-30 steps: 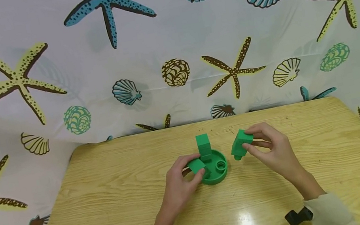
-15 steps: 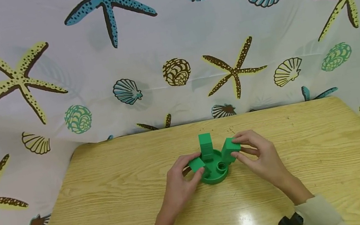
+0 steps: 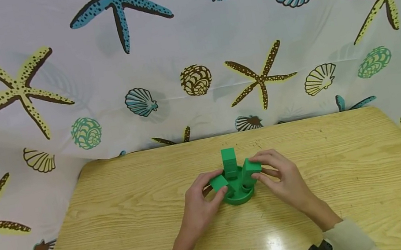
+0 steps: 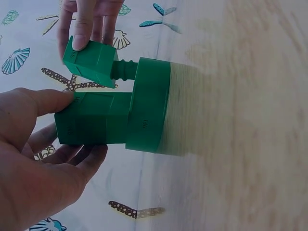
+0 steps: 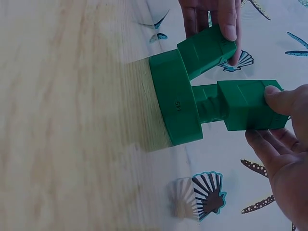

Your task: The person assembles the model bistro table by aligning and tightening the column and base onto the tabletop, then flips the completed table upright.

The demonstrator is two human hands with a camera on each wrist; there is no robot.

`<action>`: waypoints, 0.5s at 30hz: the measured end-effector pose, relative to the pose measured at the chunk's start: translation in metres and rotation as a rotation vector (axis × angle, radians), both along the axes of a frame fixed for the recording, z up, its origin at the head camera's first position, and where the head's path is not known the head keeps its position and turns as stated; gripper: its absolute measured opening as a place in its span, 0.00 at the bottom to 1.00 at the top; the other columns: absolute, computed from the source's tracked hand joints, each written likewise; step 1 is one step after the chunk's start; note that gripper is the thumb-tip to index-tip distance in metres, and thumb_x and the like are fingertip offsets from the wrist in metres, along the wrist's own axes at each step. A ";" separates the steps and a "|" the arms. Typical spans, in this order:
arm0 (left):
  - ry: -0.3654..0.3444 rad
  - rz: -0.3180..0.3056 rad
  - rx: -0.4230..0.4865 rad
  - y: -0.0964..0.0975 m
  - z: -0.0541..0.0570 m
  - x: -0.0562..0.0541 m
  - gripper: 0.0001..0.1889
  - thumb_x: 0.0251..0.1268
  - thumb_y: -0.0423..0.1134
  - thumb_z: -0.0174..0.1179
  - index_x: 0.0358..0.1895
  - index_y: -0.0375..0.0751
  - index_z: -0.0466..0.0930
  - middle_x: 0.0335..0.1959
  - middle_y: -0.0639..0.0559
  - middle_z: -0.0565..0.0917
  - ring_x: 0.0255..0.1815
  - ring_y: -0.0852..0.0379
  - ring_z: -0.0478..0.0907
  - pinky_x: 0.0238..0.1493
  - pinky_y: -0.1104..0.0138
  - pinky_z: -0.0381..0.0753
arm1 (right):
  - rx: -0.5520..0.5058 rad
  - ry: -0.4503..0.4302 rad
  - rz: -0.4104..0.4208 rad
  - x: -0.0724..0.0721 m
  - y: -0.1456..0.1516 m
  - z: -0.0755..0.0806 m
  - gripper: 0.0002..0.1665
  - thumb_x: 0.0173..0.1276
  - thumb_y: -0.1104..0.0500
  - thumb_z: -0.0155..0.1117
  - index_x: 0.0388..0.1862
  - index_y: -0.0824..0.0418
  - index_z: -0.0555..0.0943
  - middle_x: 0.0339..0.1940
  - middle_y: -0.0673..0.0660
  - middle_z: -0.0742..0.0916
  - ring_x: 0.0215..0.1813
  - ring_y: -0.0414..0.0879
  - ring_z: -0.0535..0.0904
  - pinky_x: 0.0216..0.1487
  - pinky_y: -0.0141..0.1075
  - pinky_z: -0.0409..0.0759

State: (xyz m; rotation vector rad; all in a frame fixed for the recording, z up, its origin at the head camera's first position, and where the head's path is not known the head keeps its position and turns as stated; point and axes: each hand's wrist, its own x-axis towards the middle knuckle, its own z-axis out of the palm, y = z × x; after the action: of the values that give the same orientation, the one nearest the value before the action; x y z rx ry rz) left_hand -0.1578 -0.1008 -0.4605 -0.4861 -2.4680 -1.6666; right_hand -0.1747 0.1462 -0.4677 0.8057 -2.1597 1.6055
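Observation:
A round green base stands on the table, with a shallow rim and round sockets inside. My left hand pinches a green block that leans outward at the base's left side; in the left wrist view this block reaches down to the rim. My right hand holds a second green block between thumb and fingers, tilted over the right side. Below that block, a threaded stem shows in the right wrist view, its lower end hidden behind the base wall. A third green block stands upright at the back.
The wooden table extends around the base on all sides. Behind it hangs a white cloth printed with starfish and shells. Black wrist cameras are strapped near both sleeves.
My right hand has moved left and slightly down, bringing its block from beside the base to over the right socket. The back block has shifted slightly right. My left hand keeps its hold.

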 end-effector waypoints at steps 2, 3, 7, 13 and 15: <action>-0.003 0.000 0.003 0.000 0.000 0.000 0.21 0.68 0.31 0.68 0.64 0.38 0.81 0.56 0.47 0.82 0.61 0.49 0.80 0.62 0.54 0.81 | 0.003 -0.005 0.002 0.000 -0.001 -0.001 0.21 0.66 0.72 0.70 0.58 0.64 0.83 0.57 0.59 0.82 0.59 0.53 0.82 0.55 0.40 0.84; -0.004 0.000 0.004 0.000 0.000 0.000 0.21 0.68 0.32 0.69 0.64 0.39 0.81 0.56 0.47 0.82 0.61 0.49 0.80 0.62 0.54 0.81 | 0.004 -0.011 0.004 0.000 -0.002 -0.002 0.21 0.67 0.72 0.70 0.58 0.64 0.83 0.57 0.58 0.82 0.60 0.52 0.82 0.55 0.40 0.84; -0.002 0.000 0.006 -0.001 -0.001 0.000 0.21 0.69 0.33 0.69 0.64 0.39 0.81 0.56 0.47 0.82 0.60 0.49 0.80 0.62 0.53 0.80 | 0.017 -0.029 0.008 0.001 -0.004 -0.004 0.21 0.68 0.71 0.70 0.59 0.63 0.84 0.58 0.58 0.81 0.60 0.52 0.82 0.56 0.39 0.84; -0.002 0.001 0.010 0.000 -0.001 0.000 0.21 0.69 0.33 0.68 0.64 0.39 0.81 0.56 0.47 0.82 0.60 0.49 0.80 0.63 0.52 0.80 | 0.037 -0.040 0.013 0.001 -0.005 -0.007 0.20 0.68 0.70 0.70 0.58 0.63 0.84 0.57 0.58 0.80 0.60 0.52 0.81 0.57 0.39 0.83; -0.006 0.000 0.013 0.000 -0.002 0.000 0.21 0.69 0.33 0.68 0.64 0.38 0.81 0.56 0.47 0.82 0.60 0.49 0.80 0.63 0.53 0.80 | 0.047 -0.044 0.012 0.001 -0.005 -0.008 0.19 0.68 0.70 0.70 0.58 0.63 0.84 0.57 0.58 0.80 0.60 0.53 0.81 0.57 0.39 0.83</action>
State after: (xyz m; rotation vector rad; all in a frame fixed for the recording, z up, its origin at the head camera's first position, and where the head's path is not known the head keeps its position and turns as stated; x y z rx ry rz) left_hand -0.1582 -0.1009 -0.4620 -0.4800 -2.4599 -1.6856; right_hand -0.1740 0.1415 -0.4760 0.8059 -2.2349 1.5988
